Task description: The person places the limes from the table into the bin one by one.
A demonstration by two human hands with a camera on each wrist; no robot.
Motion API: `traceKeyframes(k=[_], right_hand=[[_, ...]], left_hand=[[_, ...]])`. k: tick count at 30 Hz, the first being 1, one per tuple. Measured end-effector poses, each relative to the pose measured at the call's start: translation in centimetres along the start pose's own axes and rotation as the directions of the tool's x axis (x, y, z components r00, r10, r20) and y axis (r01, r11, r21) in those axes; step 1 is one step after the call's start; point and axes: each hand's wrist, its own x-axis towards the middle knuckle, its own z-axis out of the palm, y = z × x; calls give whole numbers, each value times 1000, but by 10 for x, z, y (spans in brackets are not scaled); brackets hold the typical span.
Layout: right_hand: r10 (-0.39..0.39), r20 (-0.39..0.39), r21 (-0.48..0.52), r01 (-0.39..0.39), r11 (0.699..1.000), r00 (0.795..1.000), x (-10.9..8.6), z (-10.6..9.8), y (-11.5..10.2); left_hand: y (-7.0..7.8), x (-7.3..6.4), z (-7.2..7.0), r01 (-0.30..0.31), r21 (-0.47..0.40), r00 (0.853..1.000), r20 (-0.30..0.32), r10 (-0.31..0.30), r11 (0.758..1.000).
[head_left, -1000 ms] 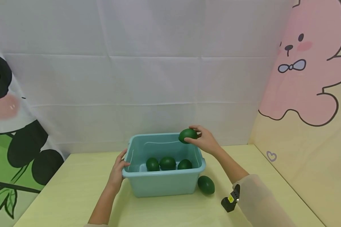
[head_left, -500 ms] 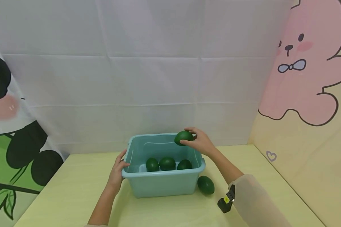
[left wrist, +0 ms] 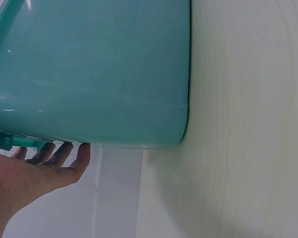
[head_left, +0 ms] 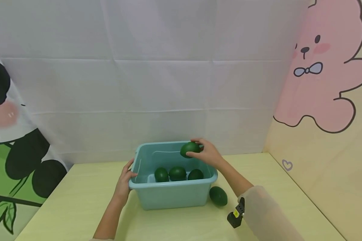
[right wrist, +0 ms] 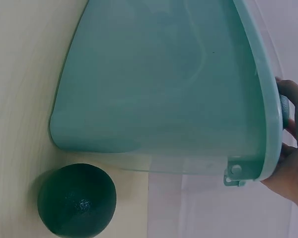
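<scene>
A light teal plastic bin [head_left: 175, 195] stands on the table with several dark green avocados inside, among them a middle avocado [head_left: 177, 173]. My left hand [head_left: 124, 182] holds the bin's left rim, thumb over the edge; in the left wrist view its fingers [left wrist: 79, 161] curve against the outer side. Above the bin's right back part, my right hand [head_left: 207, 153] grips another avocado [head_left: 189, 149] between thumb and fingers. In the right wrist view, the bin wall and rim hide most of that avocado from sight.
One avocado [head_left: 218, 196] lies on the pale yellow table [head_left: 175, 227], beside the bin's front right corner. A white cloth wall [head_left: 166, 83] rises close behind the bin. A printed side wall [head_left: 319, 150] stands at right.
My right hand has moved left and slightly down with the avocado, from above the bin's right back corner to farther over the inside. My left hand stays on the rim.
</scene>
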Motion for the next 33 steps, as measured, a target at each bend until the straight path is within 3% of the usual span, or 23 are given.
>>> traceKeyframes(k=[16, 33], right_hand=[[9, 58, -65, -5, 998, 998, 4, 17, 4], [-30, 117, -187, 51, 981, 993, 2, 23, 5]], left_hand=[[-6, 8, -3, -16, -19, 1000, 16, 16, 1000], [-6, 9, -2, -12, -9, 1000, 11, 12, 1000]])
